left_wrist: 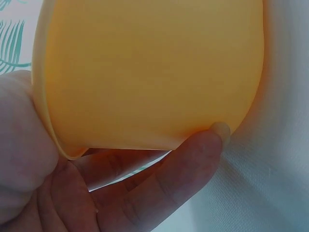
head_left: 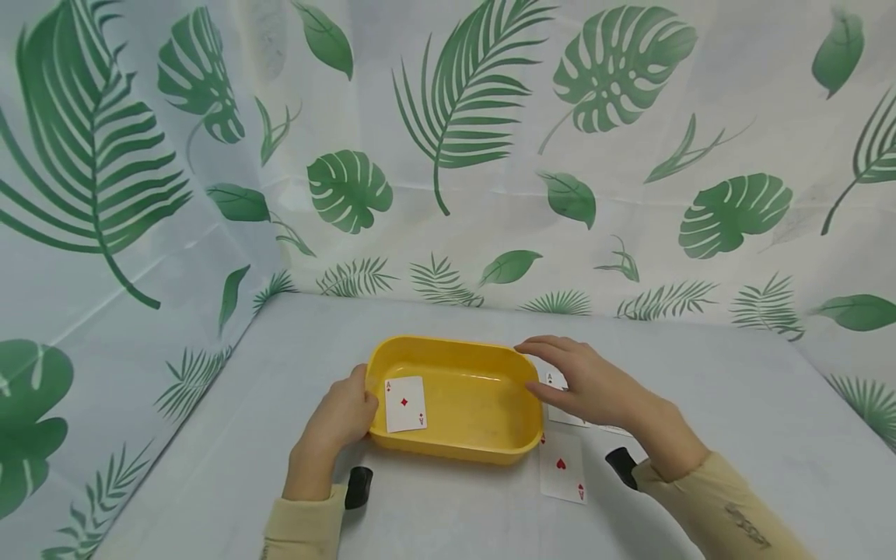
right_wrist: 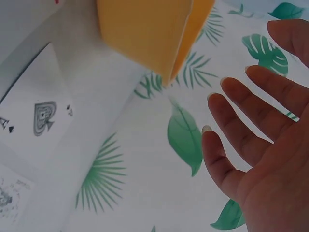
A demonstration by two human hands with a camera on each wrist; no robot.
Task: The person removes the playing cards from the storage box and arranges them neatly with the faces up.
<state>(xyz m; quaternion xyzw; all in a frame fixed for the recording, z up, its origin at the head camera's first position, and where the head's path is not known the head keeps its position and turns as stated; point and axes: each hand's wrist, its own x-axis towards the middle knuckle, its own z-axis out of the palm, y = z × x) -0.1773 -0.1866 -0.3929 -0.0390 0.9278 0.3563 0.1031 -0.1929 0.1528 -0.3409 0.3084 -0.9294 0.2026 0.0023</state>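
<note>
My left hand (head_left: 346, 408) grips the left end of a yellow plastic basin (head_left: 455, 451), thumb at the rim and fingers against the outer wall (left_wrist: 154, 72). Inside the basin, towards its left end, lies an ace of diamonds (head_left: 404, 404). Over by the right end, my right hand (head_left: 595, 381) is spread with fingers extended; the right wrist view shows a gap between those fingers and the basin (right_wrist: 145, 34). On the table beneath that hand is an ace of spades (right_wrist: 43, 113), partly covered in the head view. An ace of hearts (head_left: 561, 467) lies just below the basin's right corner.
Another card (right_wrist: 12, 198), its face unclear, lies past the ace of spades. A white cloth covers the table (head_left: 448, 513). White curtains with green leaf prints (head_left: 490, 225) rise at the back and left. Black wrist devices (head_left: 358, 488) sit at both cuffs.
</note>
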